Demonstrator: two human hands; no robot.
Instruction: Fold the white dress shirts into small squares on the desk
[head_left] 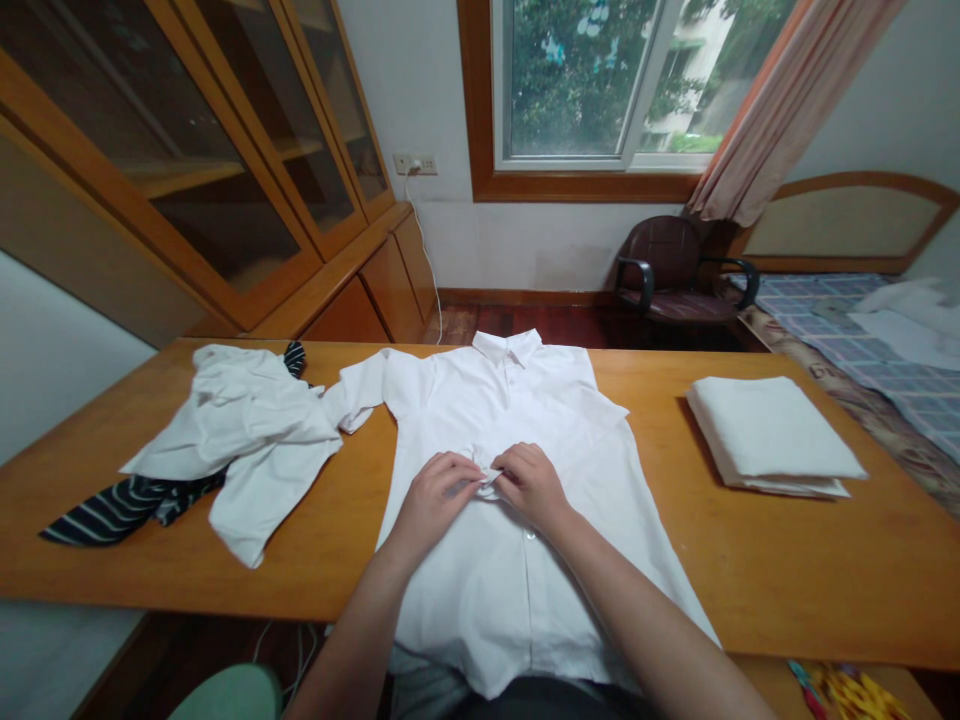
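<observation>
**Both hands pinching the shirt front**

Far left, a striped tie (112, 505) pokes out from under a crumpled white garment (247, 430). In the centre, the white shirt (517, 400) lies flat on the surface (825, 570). My left hand (439, 495) and right hand (532, 485) each pinch its button strip. To the right sits a folded white stack (772, 430), well apart.

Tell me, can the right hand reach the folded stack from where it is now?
Probably yes: the right hand pinches the shirt, and only flat shirt and table lie between it and the stack.
</observation>
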